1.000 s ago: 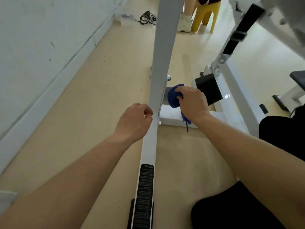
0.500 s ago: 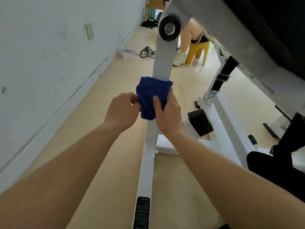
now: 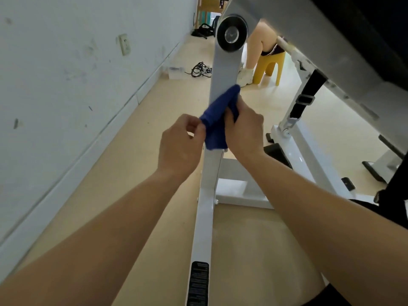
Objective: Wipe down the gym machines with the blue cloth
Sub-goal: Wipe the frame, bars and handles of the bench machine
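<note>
Against the white upright post (image 3: 223,71), below its black pivot disc (image 3: 231,34): blue cloth (image 3: 217,120), bunched. Long axis runs diagonally, top end pointing up-right across the post face, bottom edge hanging down. Left hand (image 3: 178,146) pinches the cloth's left edge between thumb and fingertips. Right hand (image 3: 245,131) grips the cloth's right side, fingers curled round it at the post.

No text can be read here. The only printed thing is a black label (image 3: 197,283) low on the white machine post (image 3: 204,217), near the floor. It carries rows of small pale print, but the lines are too blurred to make out any word or number.
</note>
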Motion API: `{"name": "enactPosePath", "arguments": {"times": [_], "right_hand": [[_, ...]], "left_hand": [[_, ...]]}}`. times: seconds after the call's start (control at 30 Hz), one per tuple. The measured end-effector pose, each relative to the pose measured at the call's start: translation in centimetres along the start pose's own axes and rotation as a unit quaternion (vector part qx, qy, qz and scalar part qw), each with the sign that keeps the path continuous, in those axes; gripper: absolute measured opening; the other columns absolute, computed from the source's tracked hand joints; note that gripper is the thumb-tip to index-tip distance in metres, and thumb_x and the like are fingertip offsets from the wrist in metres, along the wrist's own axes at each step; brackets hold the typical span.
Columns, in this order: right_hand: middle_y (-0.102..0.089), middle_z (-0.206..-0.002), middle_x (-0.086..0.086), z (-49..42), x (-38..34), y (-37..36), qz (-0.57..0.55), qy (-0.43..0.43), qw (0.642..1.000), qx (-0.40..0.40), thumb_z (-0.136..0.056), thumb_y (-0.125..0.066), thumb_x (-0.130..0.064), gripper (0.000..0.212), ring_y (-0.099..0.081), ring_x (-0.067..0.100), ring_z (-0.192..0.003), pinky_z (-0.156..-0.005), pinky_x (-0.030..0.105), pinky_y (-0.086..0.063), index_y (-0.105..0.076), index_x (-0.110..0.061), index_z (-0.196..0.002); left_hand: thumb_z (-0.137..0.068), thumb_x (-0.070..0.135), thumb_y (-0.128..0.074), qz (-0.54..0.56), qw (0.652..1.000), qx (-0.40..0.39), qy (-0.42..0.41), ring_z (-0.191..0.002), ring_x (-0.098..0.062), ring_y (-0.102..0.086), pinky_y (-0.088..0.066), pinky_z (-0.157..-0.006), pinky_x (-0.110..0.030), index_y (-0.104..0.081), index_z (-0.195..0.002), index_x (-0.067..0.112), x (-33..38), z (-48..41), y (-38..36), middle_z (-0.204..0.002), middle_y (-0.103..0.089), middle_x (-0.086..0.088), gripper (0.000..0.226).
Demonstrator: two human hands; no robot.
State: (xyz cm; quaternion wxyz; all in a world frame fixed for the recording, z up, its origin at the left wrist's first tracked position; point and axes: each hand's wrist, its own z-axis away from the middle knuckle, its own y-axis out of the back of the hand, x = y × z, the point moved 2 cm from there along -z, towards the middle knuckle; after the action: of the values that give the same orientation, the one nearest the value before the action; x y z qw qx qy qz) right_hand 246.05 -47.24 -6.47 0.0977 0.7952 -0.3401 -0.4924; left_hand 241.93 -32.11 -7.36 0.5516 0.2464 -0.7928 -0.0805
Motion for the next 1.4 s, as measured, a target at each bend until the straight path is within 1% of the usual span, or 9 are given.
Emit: {"name": "enactPosePath", "arguments": {"times": [0.1,0.27,0.53,0.67,0.83,0.9,1.0,1.2,1.4], "right_hand": [[-0.057,-0.072,-0.015,1.9,0.6,0.0,0.057,0.003,0.998,-0.035,-0.103,-0.048,-0.024,0.009,-0.054,-0.006,-0.058,-0.054,0.001,-0.038,-0.055,-0.019,-0.103],[-0.063,-0.087,-0.009,3.3,-0.1,0.5,-0.001,-0.040,0.997,-0.068,-0.103,-0.037,-0.021,0.023,-0.058,0.002,-0.071,-0.054,0.009,-0.038,-0.055,-0.023,-0.118],[-0.062,-0.106,-0.010,4.4,0.4,0.4,-0.025,-0.039,0.999,0.025,-0.093,-0.062,-0.025,0.022,-0.064,0.008,-0.088,-0.078,0.027,-0.055,-0.063,-0.027,-0.115],[-0.049,-0.103,-0.011,4.6,0.2,-0.3,-0.013,-0.040,0.998,0.046,-0.090,-0.068,-0.023,0.017,-0.054,0.003,-0.080,-0.073,0.017,-0.045,-0.061,-0.027,-0.105],[-0.052,-0.108,-0.012,4.3,0.1,-0.2,-0.053,-0.016,0.998,0.013,-0.099,-0.051,-0.015,0.027,-0.054,-0.002,-0.090,-0.081,0.012,-0.044,-0.066,-0.022,-0.121],[-0.051,-0.112,-0.014,4.7,0.5,0.0,-0.055,-0.017,0.998,-0.001,-0.102,-0.046,-0.016,0.033,-0.052,-0.010,-0.093,-0.078,0.005,-0.039,-0.062,-0.024,-0.130],[-0.050,-0.116,-0.013,5.3,2.0,0.6,-0.052,-0.065,0.996,0.015,-0.102,-0.046,-0.017,0.034,-0.053,-0.006,-0.093,-0.072,0.002,-0.039,-0.059,-0.024,-0.132],[-0.051,-0.114,-0.013,4.7,3.1,1.9,-0.068,-0.116,0.989,0.060,-0.101,-0.049,-0.018,0.030,-0.057,-0.004,-0.083,-0.067,0.004,-0.037,-0.061,-0.023,-0.128],[-0.052,-0.109,-0.015,4.8,4.2,0.2,-0.041,-0.100,0.993,0.043,-0.101,-0.049,-0.020,0.026,-0.061,0.006,-0.090,-0.083,0.023,-0.049,-0.065,-0.026,-0.121]], "left_hand": [[-0.099,0.021,-0.049,0.017,0.995,-0.098,-0.017,-0.090,0.005,-0.060,-0.045,-0.073,-0.007,-0.058,-0.122,0.029,-1.0,1.8,-1.6,-0.107,-0.066,0.016,0.026],[-0.100,0.011,-0.044,0.103,0.987,-0.119,-0.016,-0.107,-0.001,-0.060,-0.048,-0.085,-0.011,-0.041,-0.142,0.030,-0.3,1.4,-2.6,-0.122,-0.062,0.013,0.046],[-0.093,0.021,-0.058,0.071,0.991,0.058,0.093,-0.088,-0.008,-0.064,-0.048,-0.074,-0.017,-0.061,-0.112,0.024,1.0,-2.4,-2.5,-0.092,-0.065,0.013,0.019],[-0.089,0.029,-0.066,0.126,0.975,0.087,0.161,-0.080,-0.007,-0.061,-0.051,-0.076,-0.026,-0.053,-0.103,0.020,1.2,-3.9,-2.0,-0.085,-0.061,0.012,0.021],[-0.100,0.027,-0.046,0.065,0.996,0.009,0.068,-0.089,-0.001,-0.061,-0.043,-0.069,-0.015,-0.058,-0.113,0.030,1.4,-2.2,-3.3,-0.094,-0.064,0.018,0.018],[-0.102,0.026,-0.045,0.064,0.996,-0.053,0.032,-0.088,0.003,-0.059,-0.044,-0.071,-0.011,-0.046,-0.135,0.037,0.9,-1.2,-4.1,-0.101,-0.063,0.019,0.035],[-0.102,0.021,-0.044,0.031,0.996,-0.085,0.003,-0.094,-0.011,-0.061,-0.048,-0.079,-0.023,-0.023,-0.151,0.034,0.4,-1.7,-4.8,-0.112,-0.063,0.008,0.055],[-0.104,0.015,-0.037,-0.020,0.998,0.021,-0.052,-0.079,0.000,-0.056,-0.038,-0.065,-0.005,-0.044,-0.143,0.023,3.9,-5.8,-3.4,-0.091,-0.062,0.010,0.041],[-0.107,0.019,-0.032,0.004,0.990,0.110,-0.093,-0.067,0.004,-0.051,-0.036,-0.063,0.001,-0.050,-0.139,0.019,6.6,-8.1,-3.4,-0.086,-0.057,0.013,0.037]]}}
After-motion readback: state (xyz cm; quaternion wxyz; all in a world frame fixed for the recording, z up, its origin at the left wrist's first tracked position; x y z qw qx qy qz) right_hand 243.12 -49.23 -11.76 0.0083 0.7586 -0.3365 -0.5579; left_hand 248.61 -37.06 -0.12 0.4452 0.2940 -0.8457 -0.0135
